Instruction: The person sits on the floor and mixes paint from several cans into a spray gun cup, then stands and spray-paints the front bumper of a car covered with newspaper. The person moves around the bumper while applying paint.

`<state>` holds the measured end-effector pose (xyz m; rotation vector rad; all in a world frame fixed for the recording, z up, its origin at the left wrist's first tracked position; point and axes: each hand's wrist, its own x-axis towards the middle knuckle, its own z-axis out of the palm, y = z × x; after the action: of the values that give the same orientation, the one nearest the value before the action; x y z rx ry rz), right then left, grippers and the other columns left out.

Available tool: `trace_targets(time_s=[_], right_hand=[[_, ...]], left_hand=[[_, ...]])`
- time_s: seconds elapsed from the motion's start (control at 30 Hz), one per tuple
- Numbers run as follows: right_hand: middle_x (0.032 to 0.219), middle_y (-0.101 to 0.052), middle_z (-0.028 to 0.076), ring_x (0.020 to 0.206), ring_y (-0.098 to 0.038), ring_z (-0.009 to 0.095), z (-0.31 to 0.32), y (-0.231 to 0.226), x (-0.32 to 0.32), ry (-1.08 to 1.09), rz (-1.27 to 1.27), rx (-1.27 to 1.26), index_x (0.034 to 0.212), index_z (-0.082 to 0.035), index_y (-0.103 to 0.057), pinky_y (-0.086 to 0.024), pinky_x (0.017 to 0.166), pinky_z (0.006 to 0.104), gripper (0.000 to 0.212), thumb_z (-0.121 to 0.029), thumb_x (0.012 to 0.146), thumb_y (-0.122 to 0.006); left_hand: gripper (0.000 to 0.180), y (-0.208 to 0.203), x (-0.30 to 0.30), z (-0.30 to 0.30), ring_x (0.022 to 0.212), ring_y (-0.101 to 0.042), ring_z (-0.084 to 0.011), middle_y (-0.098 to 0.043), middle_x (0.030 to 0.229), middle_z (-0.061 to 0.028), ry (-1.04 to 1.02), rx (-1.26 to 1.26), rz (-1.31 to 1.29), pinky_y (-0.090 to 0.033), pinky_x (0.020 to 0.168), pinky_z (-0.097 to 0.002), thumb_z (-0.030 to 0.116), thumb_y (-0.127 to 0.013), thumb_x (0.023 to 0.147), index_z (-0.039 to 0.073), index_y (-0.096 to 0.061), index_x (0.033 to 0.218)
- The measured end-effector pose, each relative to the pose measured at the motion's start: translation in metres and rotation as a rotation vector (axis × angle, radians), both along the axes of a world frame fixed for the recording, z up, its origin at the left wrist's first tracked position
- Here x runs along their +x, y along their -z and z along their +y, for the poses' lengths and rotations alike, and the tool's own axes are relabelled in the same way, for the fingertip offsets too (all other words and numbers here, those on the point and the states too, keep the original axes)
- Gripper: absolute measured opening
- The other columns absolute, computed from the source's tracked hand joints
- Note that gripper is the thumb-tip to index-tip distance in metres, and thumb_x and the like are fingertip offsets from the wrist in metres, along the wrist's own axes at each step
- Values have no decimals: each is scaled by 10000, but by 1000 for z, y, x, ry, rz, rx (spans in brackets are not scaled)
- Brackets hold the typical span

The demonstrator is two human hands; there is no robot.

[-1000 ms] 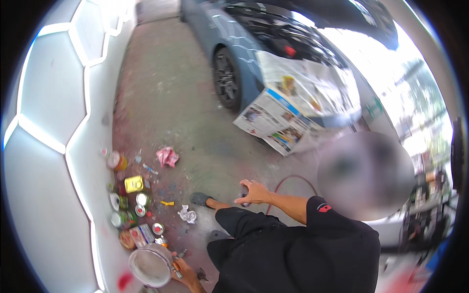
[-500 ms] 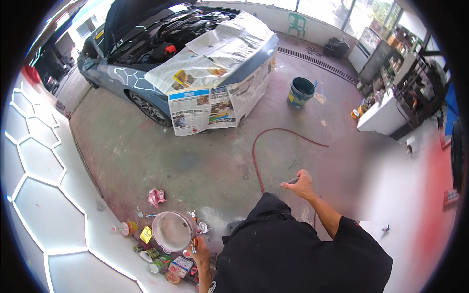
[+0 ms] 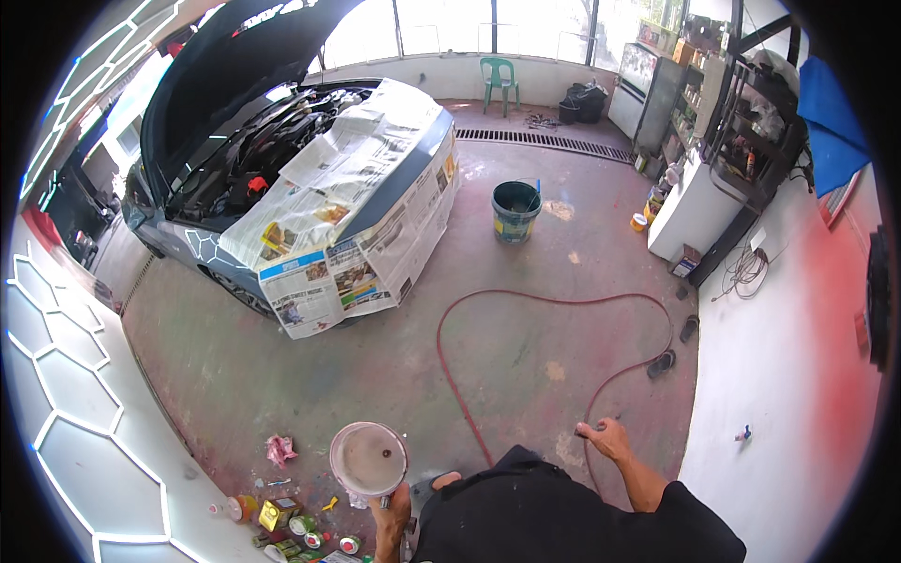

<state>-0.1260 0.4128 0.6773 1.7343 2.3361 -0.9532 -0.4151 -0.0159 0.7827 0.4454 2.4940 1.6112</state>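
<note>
My left hand (image 3: 390,518), at the lower middle, grips the handle of a spray gun. Its round, pale pinkish cup (image 3: 367,460) faces up, with a small dark spot on top. Farther right, my right hand (image 3: 608,439) is held out over the floor with its fingers curled together. Something small and dark shows at the fingertips, too small to name. A red hose (image 3: 526,294) loops across the floor and passes by that hand; whether they touch I cannot tell. Beside the gun, cans and a yellow tin (image 3: 278,513) stand on the floor.
A grey-blue car, hood raised, has newspaper (image 3: 324,211) over its front. A dark green bucket (image 3: 515,218) stands mid-floor. Black slippers (image 3: 662,364) lie near the right wall. A crumpled pink rag (image 3: 280,450) is on the left. A green chair (image 3: 499,83) and cluttered shelves stand farther back.
The view has swung right and up, so the car sits lower and farther left. The cup appears higher and more to the right. The blurred patch beside my right hand is gone, baring floor and slippers.
</note>
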Motion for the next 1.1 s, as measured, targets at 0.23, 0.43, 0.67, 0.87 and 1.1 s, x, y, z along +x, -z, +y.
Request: trace_targets(time_s=[0.23,0.43,0.67,0.87,1.1], right_hand=[[1141,-785,290,1088,-773,378,78,29,140,155,-16,-109,1175,111,-795,-582,969,456,1065,-888,813,-721],[894,-734,96,811,-725,230,90,39,251,502,157,-299,1015,23,-807,-541,716,401,963,-915,821,-720],[1061,-773,105,846,-730,228,77,47,301,905,508,-525,1246,-44,-749,-555,714,375,1019,-958,796,-720],[1062,-767,108,833,-717,242,120,40,296,1162,810,-591,1288,-61,-720,-573,736,373,1005,-943,806,-726],[1118,-770,122,887,-723,266,232,6,225,1237,969,-527,1306,-71,-704,-569,757,385,980,-948,872,-640]], left_hand=[[173,-29,83,133,825,-659,-168,-708,873,-67,209,132,-143,-514,747,-363,-14,-628,877,0,-757,991],[91,3,100,209,768,-646,-166,-693,835,-36,384,16,-29,-506,686,-369,9,-687,933,4,-743,1004],[185,-5,104,341,951,-784,-213,-835,1026,-134,622,-45,-178,-601,850,-363,16,-728,963,2,-793,1136],[213,-5,88,467,981,-782,-218,-826,1086,-134,850,108,-99,-598,871,-360,14,-725,974,16,-779,1179],[268,39,19,643,1005,-794,-290,-797,1091,-176,989,132,-194,-594,883,-402,65,-743,962,52,-745,1229]])
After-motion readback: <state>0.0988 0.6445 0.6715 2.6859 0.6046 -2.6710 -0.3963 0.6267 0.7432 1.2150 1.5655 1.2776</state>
